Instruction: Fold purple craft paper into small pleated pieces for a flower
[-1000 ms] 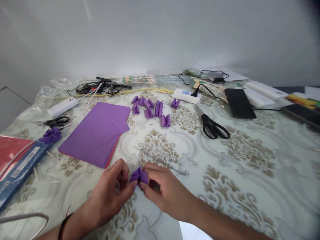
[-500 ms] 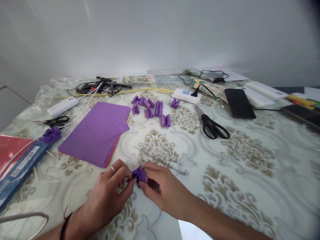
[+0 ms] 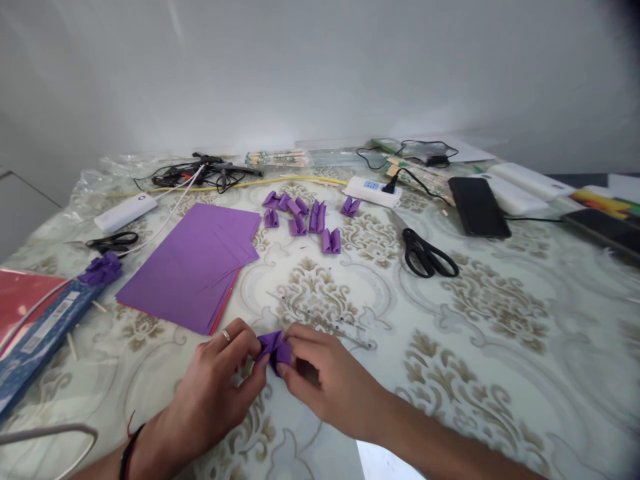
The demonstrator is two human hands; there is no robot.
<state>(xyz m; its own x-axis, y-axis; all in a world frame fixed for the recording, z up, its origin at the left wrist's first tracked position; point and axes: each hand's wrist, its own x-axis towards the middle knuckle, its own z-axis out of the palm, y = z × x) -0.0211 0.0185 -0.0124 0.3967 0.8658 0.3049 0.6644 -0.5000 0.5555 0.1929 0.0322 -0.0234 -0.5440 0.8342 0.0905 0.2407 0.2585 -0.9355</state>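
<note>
I have a small folded purple paper (image 3: 274, 345) between my two hands, just above the flowered tablecloth (image 3: 500, 400). My left hand (image 3: 220, 380) pinches its left side narrowly, thumb against fingertips; my right hand (image 3: 335, 377) grips its right side in the same way.

Just past my right fingertips a clear strip (image 3: 325, 320) lies flat, between my hands and the cluster of folded purple pieces (image 3: 318, 217) farther out. Beyond my left hand, near it, is a stack of purple sheets (image 3: 185, 267) with red showing under its edge. Ahead and to the right of my right hand lie black-handled scissors (image 3: 429, 255), then a black phone (image 3: 480, 208); past the cluster sits a white power strip (image 3: 373, 191) with a black plug in it.

Well out to the left of my left hand, a crumpled purple paper form (image 3: 101, 269) touches the end of a blue packet (image 3: 45, 333). The packet bears a white barcode label (image 3: 51, 323), its print too small to read.
</note>
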